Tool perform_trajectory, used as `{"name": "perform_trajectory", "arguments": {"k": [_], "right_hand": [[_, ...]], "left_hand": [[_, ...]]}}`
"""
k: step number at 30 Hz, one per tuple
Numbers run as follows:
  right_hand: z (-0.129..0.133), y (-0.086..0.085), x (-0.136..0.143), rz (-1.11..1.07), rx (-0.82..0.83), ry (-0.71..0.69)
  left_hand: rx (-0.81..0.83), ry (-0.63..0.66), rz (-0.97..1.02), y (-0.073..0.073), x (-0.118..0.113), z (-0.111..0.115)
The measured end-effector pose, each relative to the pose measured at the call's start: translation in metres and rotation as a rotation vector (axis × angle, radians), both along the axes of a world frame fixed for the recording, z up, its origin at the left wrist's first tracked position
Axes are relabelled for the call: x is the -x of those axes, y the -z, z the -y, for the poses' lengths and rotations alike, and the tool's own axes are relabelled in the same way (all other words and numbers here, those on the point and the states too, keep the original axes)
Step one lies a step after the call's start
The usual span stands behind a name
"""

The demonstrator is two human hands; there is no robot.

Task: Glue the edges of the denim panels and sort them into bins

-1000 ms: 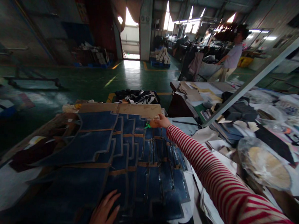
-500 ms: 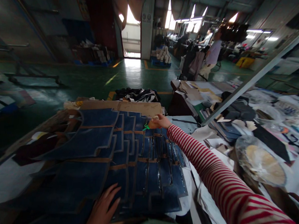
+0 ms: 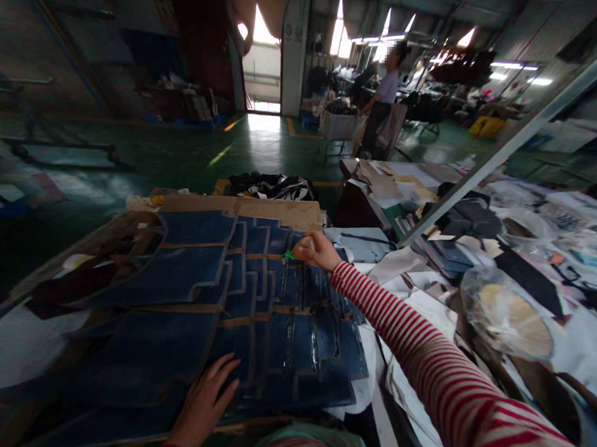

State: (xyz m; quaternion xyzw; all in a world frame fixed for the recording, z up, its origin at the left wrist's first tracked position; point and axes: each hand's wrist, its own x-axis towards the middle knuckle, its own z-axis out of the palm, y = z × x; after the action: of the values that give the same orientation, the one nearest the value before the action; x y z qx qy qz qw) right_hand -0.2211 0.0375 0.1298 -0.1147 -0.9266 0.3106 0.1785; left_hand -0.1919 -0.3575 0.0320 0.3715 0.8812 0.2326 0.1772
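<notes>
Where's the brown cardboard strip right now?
In the head view, the cardboard strip lies along the far edge of the dark blue pieces, just beyond the right hand.

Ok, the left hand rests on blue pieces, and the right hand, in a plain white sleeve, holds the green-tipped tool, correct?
Not quite: the right sleeve is striped red and white, per the head view. The left hand rests on blue pieces and the right hand holds the green-tipped tool.
</notes>
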Motion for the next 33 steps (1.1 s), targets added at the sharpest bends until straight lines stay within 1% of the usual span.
{"name": "perform_trajectory", "arguments": {"k": [3,8,13,17,19,22,24,26,28,30,33], "right_hand": [[0.006,0.004,-0.006,-0.038,-0.025,-0.022],[0.019,0.016,-0.025,0.028,0.021,-0.102],[0.027,0.021,-0.037,-0.012,0.057,-0.05],[0.036,0.025,-0.046,0.07,0.126,-0.111],[0.04,0.027,-0.051,0.079,0.159,-0.111],[0.044,0.029,-0.058,0.053,0.165,-0.083],[0.045,0.029,-0.062,0.06,0.172,-0.103],[0.046,0.03,-0.066,0.085,0.215,-0.127],[0.047,0.032,-0.068,0.081,0.29,-0.098],[0.047,0.033,-0.065,0.046,0.357,-0.027],[0.047,0.034,-0.053,-0.019,0.355,0.045]], "left_hand": [[-0.017,0.001,-0.006,0.001,-0.001,0.0],[-0.028,-0.007,-0.013,0.0,-0.001,0.0],[-0.02,-0.004,-0.002,0.002,-0.002,0.0],[0.001,0.001,-0.003,0.003,-0.002,0.0],[-0.002,0.003,-0.007,0.002,-0.002,0.0],[-0.019,0.011,-0.012,0.001,-0.003,0.0],[-0.018,0.013,-0.017,0.0,-0.003,0.0],[-0.014,0.012,-0.022,0.0,-0.003,0.0],[-0.013,0.013,-0.023,0.001,-0.004,0.0],[-0.014,0.015,-0.018,0.001,-0.004,0.0],[-0.016,0.011,-0.011,0.0,-0.004,0.0]]}}
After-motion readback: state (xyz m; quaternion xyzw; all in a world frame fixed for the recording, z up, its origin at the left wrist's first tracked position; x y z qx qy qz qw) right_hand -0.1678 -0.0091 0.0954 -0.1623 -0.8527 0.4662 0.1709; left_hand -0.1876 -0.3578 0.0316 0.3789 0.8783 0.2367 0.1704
